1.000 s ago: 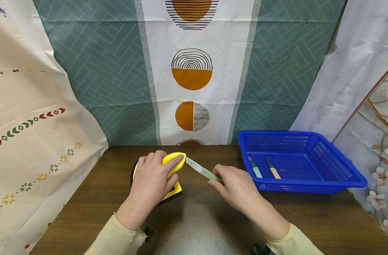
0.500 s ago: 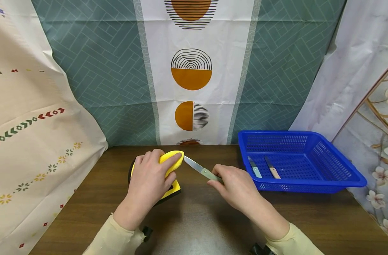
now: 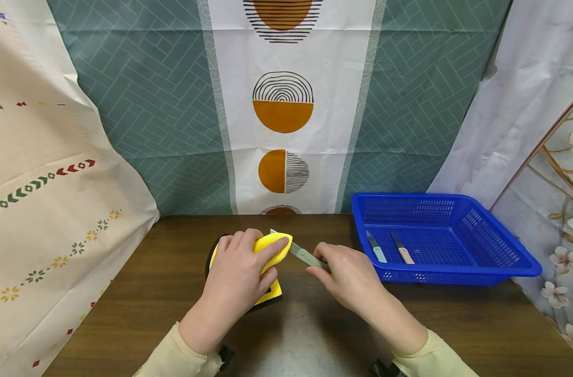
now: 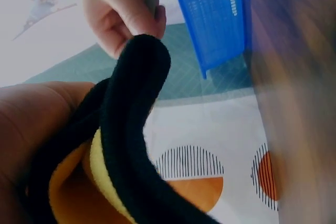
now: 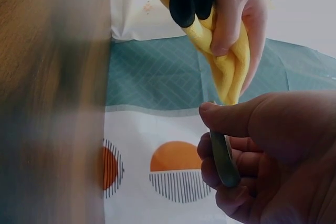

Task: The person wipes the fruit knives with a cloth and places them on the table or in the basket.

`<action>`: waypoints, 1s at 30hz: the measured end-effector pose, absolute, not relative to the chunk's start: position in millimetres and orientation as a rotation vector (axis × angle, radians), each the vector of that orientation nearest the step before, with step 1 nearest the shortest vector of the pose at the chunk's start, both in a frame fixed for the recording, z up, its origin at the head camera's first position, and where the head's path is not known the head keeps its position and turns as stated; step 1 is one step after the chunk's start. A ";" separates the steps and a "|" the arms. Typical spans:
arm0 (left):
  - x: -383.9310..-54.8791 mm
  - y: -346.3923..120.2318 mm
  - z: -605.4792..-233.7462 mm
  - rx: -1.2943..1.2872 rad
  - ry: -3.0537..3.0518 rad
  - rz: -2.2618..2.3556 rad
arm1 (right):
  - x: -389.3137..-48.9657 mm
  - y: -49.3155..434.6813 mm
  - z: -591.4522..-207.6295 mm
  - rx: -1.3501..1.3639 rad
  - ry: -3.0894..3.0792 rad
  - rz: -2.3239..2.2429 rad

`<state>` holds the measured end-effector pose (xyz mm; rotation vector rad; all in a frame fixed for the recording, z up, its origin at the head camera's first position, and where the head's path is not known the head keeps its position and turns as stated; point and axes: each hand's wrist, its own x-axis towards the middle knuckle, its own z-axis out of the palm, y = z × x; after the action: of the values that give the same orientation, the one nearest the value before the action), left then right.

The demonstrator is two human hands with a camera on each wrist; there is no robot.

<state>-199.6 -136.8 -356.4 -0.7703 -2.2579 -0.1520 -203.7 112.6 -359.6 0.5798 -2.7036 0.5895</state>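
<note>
My left hand [image 3: 234,280] pinches a folded yellow cloth [image 3: 280,256] with black edging, its index finger stretched along the fold. The cloth covers the middle of a small knife's blade; the tip shows beyond it at the upper left. My right hand [image 3: 354,275] grips the knife by its pale green handle [image 3: 310,258], blade pointing left. In the right wrist view the handle [image 5: 223,161] lies between thumb and curled fingers, just below the yellow cloth [image 5: 226,74]. Black edging of the cloth [image 4: 123,114] fills much of the left wrist view.
A blue perforated basket [image 3: 456,271] stands on the right of the brown wooden table [image 3: 149,298]. Inside its left part lie a knife with a light blue handle [image 3: 379,255] and one with a peach handle [image 3: 406,256]. Patterned curtains [image 3: 164,120] hang behind.
My left hand drew the cloth slightly left, toward the blade tip, then moved it right toward the handle, covering more of the blade. The right hand and knife stayed in place.
</note>
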 end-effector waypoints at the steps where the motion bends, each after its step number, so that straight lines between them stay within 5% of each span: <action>1: -198.9 -135.3 -357.2 -0.779 -2.256 -0.154 | -203.8 112.4 -359.4 0.578 -2.706 0.593; 30: -195.7 -126.7 -364.5 -0.811 -2.276 -0.105 | -202.9 111.4 -357.3 0.570 -2.735 0.586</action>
<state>-195.7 -126.7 -364.5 -0.8110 -2.2758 -0.1055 -202.9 111.4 -357.3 0.5701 -2.7349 0.5863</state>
